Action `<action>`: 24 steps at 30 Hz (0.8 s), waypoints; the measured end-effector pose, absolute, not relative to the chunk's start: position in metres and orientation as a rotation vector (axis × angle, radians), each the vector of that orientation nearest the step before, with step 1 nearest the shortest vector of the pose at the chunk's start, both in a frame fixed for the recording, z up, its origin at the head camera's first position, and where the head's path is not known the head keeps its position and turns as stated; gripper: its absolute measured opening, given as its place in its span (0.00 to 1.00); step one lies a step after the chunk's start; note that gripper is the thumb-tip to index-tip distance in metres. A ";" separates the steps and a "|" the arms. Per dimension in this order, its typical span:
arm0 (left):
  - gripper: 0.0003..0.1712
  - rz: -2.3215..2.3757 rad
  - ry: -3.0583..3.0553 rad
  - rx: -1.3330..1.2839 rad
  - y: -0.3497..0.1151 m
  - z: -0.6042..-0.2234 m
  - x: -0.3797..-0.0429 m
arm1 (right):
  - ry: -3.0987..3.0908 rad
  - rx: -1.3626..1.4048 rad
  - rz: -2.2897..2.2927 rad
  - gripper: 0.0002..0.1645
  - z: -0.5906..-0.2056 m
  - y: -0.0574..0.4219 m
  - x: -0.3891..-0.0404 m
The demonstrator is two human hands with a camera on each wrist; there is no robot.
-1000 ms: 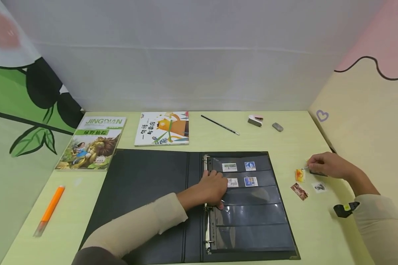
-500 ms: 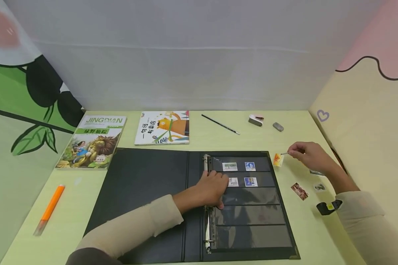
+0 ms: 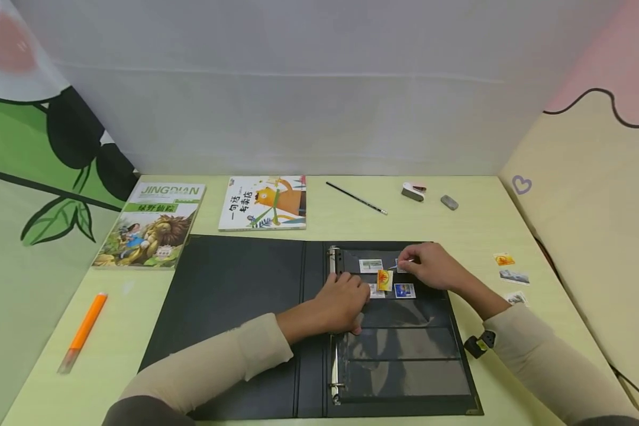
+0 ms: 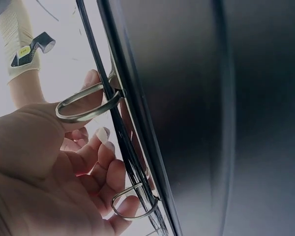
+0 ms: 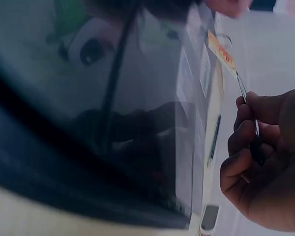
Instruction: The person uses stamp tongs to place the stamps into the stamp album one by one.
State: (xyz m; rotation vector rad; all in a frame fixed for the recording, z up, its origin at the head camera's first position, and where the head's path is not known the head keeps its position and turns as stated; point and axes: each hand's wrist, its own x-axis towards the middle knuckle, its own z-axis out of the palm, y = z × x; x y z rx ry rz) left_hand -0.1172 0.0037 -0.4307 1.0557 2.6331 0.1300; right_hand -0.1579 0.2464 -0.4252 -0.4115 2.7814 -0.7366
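Delicately, right hand pinching metal tweezers bearing rectangular yellow stamp, left hand resting loosely on glossy page

From my head I look forward and down on the binder; both tilted wrist views share it, closer

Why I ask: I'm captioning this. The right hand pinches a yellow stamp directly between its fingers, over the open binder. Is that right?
Not directly: the right hand holds tweezers, and these grip the yellow stamp over the open binder; the right wrist view shows this.
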 end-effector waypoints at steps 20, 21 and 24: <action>0.28 0.049 2.647 1.067 0.006 -0.431 -0.119 | 2.528 -0.926 -0.639 0.07 -0.431 0.218 -0.146; 0.28 0.047 2.644 1.061 0.006 -0.431 -0.119 | 2.522 -0.928 -0.644 0.06 -0.431 0.218 -0.146; 0.29 0.042 2.639 1.048 0.007 -0.432 -0.119 | 2.505 -0.931 -0.650 0.06 -0.432 0.218 -0.146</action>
